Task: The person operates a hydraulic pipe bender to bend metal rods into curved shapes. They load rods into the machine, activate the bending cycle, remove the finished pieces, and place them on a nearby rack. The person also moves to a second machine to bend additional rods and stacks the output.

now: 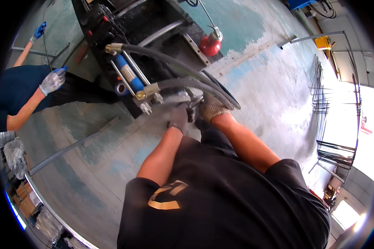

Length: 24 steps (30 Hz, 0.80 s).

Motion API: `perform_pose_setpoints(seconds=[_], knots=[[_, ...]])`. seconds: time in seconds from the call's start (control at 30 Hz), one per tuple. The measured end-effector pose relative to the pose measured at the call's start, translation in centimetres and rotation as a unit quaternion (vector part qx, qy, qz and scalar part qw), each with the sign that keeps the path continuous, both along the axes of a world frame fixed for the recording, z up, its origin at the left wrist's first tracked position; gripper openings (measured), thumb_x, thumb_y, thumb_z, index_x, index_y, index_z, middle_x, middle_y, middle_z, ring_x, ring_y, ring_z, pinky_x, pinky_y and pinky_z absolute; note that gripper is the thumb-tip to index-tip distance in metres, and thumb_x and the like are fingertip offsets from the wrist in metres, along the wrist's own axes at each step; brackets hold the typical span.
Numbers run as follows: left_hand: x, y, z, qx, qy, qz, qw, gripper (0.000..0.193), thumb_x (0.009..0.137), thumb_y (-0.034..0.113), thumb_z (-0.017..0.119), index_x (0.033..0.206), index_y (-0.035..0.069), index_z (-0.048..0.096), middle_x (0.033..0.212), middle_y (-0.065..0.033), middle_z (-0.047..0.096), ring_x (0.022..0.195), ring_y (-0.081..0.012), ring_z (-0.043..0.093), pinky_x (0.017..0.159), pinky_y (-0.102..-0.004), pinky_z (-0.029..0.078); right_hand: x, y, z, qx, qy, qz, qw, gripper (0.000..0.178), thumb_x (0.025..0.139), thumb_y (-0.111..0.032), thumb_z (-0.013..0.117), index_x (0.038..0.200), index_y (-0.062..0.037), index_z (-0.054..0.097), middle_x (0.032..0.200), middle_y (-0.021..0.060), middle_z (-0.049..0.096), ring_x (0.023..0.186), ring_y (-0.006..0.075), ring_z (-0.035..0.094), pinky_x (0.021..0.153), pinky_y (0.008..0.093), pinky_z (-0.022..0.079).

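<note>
My left hand (180, 118), in a dark grey glove, is closed at the near end of a black metal machine (160, 47). Close beside it, my right hand (212, 107), in a knitted glove, has its fingers curled in under two dark hydraulic hoses (183, 83). Between the hands is a small, blurred shiny metal part (196, 98); what each hand grips is partly hidden. Left of my hands, a blue hydraulic cylinder (128, 69) with steel tie rods lies on the machine. Metal fittings join the hoses to its ends.
A red oil can (210, 45) stands at the machine's right edge. At the left, a co-worker's gloved hands (53, 81) hold a thin black rod (46, 47). A roll of tape (121, 88) sits by the cylinder. Bent black rods (336, 151) hang on a rack at right.
</note>
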<state>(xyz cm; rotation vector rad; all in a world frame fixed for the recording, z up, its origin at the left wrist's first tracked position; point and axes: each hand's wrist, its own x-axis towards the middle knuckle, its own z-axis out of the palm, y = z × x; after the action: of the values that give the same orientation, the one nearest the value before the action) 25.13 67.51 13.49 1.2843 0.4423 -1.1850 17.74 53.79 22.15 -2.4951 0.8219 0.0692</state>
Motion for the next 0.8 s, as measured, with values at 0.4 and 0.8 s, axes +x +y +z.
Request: perform_pose_setpoints(seconds=[0.4, 0.8], knots=[[-0.5, 1.1, 0.2, 0.034, -0.443, -0.215, 0.870, 0.025, 0.091, 0.014, 0.063, 0.112, 0.003, 0.070, 0.105, -0.0145, 0.071, 0.100, -0.0299, 0.067, 0.091, -0.0412, 0.051, 3.0, -0.2, 3.2, 0.008, 0.129, 0.086, 0.988, 0.035, 0.089, -0.022, 0.065, 0.118, -0.0026, 0.066, 0.116, 0.0260, 0.069, 0.111, 0.0423, 0.066, 0.092, 0.0507, 0.054], [-2.3, -0.9, -9.6, -0.021, -0.326, -0.098, 0.940, 0.021, 0.092, 0.005, 0.053, 0.103, -0.003, 0.069, 0.104, -0.0164, 0.069, 0.106, -0.0290, 0.066, 0.100, -0.0392, 0.050, 4.1, -2.2, 2.8, 0.003, 0.226, 0.184, 0.957, 0.032, 0.084, -0.019, 0.063, 0.109, -0.0018, 0.072, 0.108, 0.0238, 0.073, 0.103, 0.0390, 0.071, 0.088, 0.0477, 0.056]])
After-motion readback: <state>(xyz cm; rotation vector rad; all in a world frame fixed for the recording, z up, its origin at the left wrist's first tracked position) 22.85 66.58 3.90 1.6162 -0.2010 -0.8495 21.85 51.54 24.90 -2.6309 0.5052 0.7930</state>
